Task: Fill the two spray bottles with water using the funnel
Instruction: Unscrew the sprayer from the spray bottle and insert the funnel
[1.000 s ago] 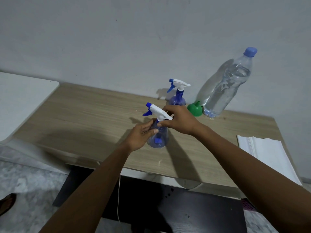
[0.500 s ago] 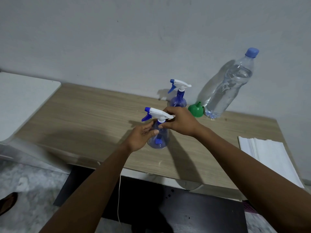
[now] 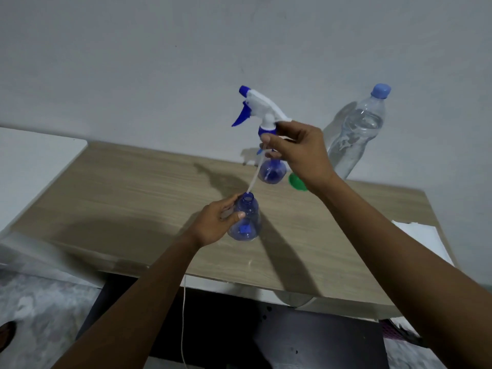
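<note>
My left hand (image 3: 217, 219) grips the near blue spray bottle (image 3: 246, 222), which stands on the wooden table (image 3: 133, 198) with its neck uncovered. My right hand (image 3: 298, 153) pinches the white and blue spray head (image 3: 257, 107) by its collar, lifted well above the bottle. The head's thin dip tube (image 3: 253, 182) hangs down with its end at the bottle's mouth. The second spray bottle (image 3: 273, 171) stands behind, its top hidden by my right hand. A green funnel (image 3: 295, 181) lies beside it, partly hidden by my wrist. A large clear water bottle (image 3: 356, 137) with a blue cap leans against the wall.
A white folded cloth or paper stack (image 3: 423, 235) lies at the table's right edge. A white surface (image 3: 32, 161) adjoins the table on the left. A thin white cord (image 3: 183, 315) hangs below the front edge, over a dark floor area.
My right hand has lifted the spray head off the near bottle and raised it, drawing the dip tube almost out. My left hand still holds the bottle body.
</note>
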Available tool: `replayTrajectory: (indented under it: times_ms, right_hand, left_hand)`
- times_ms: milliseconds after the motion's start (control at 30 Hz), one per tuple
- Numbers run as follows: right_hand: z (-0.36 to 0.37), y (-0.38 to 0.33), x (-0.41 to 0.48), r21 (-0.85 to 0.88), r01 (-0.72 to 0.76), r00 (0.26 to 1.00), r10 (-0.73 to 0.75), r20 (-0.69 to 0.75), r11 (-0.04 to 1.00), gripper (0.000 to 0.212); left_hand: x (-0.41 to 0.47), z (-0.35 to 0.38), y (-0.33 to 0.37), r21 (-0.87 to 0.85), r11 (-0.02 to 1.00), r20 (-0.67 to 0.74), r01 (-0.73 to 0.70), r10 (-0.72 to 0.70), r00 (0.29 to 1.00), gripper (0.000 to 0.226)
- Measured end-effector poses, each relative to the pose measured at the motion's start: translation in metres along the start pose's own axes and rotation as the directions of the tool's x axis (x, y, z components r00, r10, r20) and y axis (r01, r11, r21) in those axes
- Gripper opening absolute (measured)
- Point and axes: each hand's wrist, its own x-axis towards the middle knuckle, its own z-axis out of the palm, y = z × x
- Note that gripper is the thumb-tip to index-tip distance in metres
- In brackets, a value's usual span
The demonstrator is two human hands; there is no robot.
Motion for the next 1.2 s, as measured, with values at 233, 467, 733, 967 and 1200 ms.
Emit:
replayTrajectory:
  times_ms: [233,467,733,967,1200]
  right_hand:
    - [-0.014,0.039,0.022,-0.318,0.008,0.992,-0.049,-0.12,0.948,0.038]
    - [-0.006,0.161,-0.005,-0.707,-0.261,0.944,0.327,-0.044,0.658,0.033]
    - [0.013,0.197,0.0,-0.734,-0.298,0.897,0.443,0.005,0.61,0.034]
    - [0.011,0.202,-0.005,-0.706,-0.282,0.913,0.407,0.009,0.649,0.027]
    - [-0.036,0.193,0.009,-0.56,-0.438,0.898,0.311,-0.311,0.704,0.039]
  left_hand:
    - [0.008,0.009,0.011,-0.032,0.999,-0.07,-0.008,0.006,0.998,0.063]
    - [0.006,0.017,0.008,-0.091,0.995,-0.059,-0.049,0.044,0.997,0.047]
    - [0.009,0.015,0.005,-0.022,0.997,-0.029,-0.075,0.074,0.997,0.052]
    - [0.01,0.013,0.003,-0.006,0.998,-0.037,-0.062,0.062,0.997,0.053]
    - [0.026,0.011,0.01,0.035,0.999,0.035,-0.038,0.037,0.999,0.059]
